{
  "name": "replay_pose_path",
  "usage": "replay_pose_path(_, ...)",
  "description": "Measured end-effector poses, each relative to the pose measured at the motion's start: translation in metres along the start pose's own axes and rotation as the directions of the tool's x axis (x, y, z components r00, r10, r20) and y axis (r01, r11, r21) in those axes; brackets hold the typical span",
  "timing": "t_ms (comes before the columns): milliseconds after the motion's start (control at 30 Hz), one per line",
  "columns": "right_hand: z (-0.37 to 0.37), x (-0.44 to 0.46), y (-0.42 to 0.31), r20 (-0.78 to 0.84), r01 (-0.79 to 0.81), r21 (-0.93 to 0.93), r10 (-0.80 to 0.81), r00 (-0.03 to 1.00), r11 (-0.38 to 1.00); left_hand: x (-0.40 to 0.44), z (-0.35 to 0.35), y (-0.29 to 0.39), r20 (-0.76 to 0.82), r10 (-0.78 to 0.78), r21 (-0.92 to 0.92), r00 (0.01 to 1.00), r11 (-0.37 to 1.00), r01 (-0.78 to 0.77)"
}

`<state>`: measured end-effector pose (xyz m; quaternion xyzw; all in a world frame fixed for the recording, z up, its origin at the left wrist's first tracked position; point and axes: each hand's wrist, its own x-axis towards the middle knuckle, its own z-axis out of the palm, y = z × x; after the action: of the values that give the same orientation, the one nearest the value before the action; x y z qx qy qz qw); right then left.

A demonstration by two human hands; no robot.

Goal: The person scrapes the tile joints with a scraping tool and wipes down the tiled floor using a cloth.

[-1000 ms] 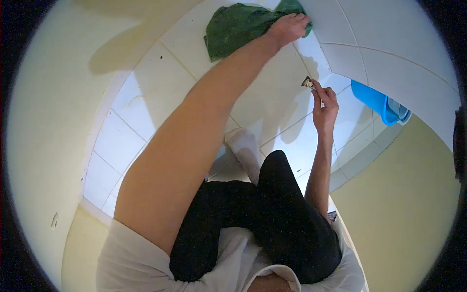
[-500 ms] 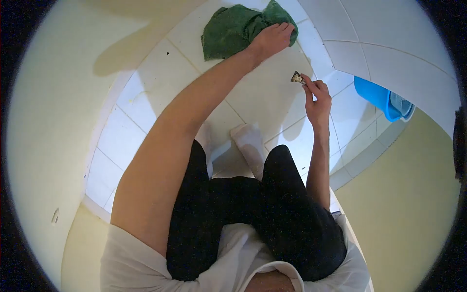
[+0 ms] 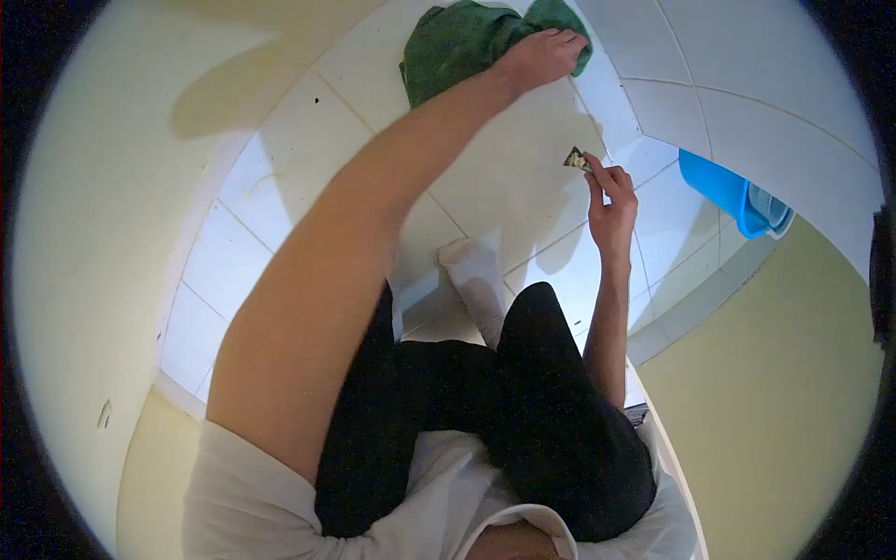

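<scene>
My left hand (image 3: pixel 548 56) is closed on a bunched part of a green cloth (image 3: pixel 457 47) that lies crumpled on the white tiled floor (image 3: pixel 373 187) at the far side. The cloth's top edge runs out of view. Closer to me and to the right, my right hand (image 3: pixel 613 207) pinches a small dark, roughly triangular scrap (image 3: pixel 577 160) with pale patches on it. The scrap is held up between thumb and fingers, apart from the cloth. What exactly it is, I cannot tell.
A blue plastic tub (image 3: pixel 719 187) with a clear container (image 3: pixel 769 205) beside it stands under the tiled ledge (image 3: pixel 747 89) on the right. Small dark specks dot the floor, one (image 3: pixel 316 100) at the left. My sock-covered foot (image 3: pixel 474 280) rests between the hands and my knees.
The left hand has slid forward and to the right, dragging the green cloth along. My right hand, still pinching the scrap, is slightly lower in view.
</scene>
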<state>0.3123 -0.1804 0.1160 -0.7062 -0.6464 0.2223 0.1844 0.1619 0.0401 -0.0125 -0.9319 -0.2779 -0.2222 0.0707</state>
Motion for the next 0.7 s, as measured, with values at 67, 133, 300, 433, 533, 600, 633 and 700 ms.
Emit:
replay_pose_path(67,0.005,-0.003,-0.003,-0.007,0.021,0.040,-0.021,1.000,0.999,-0.020,-0.009,-0.010,0.080,0.051,-0.083,0.995,0.996,-0.045)
replay_pose_path(133,0.008,-0.002,-0.005,-0.004,0.053,0.025,-0.053,0.999,0.998,-0.037,-0.014,-0.021,0.202,0.080,-0.186,0.976,0.982,-0.042)
replay_pose_path(300,0.003,0.004,-0.008,0.002,0.056,-0.026,-0.056,0.998,0.998,-0.054,-0.015,-0.065,0.011,-0.012,-0.160,1.000,0.987,0.014)
replay_pose_path(433,-0.005,-0.002,0.000,-0.011,0.024,-0.078,-0.025,1.000,0.997,-0.047,-0.003,-0.127,0.336,-0.108,0.034,0.935,0.994,0.103)
replay_pose_path(533,-0.010,-0.006,0.007,-0.030,0.015,-0.096,-0.018,0.999,0.995,-0.050,0.003,-0.153,0.356,-0.186,0.244,0.916,0.964,0.101)
replay_pose_path(600,-0.010,-0.010,0.013,-0.042,0.005,-0.100,-0.010,0.999,0.995,-0.049,0.011,-0.147,0.306,-0.247,0.331,0.919,0.933,0.141)
replay_pose_path(633,-0.010,-0.013,0.014,-0.040,-0.003,-0.101,-0.001,0.999,0.995,-0.047,0.012,-0.135,0.301,-0.248,0.237,0.921,0.955,0.180)
replay_pose_path(700,-0.008,-0.013,0.013,-0.023,-0.001,-0.100,-0.002,1.000,0.995,-0.041,0.016,-0.108,0.291,-0.259,0.047,0.921,0.965,0.257)
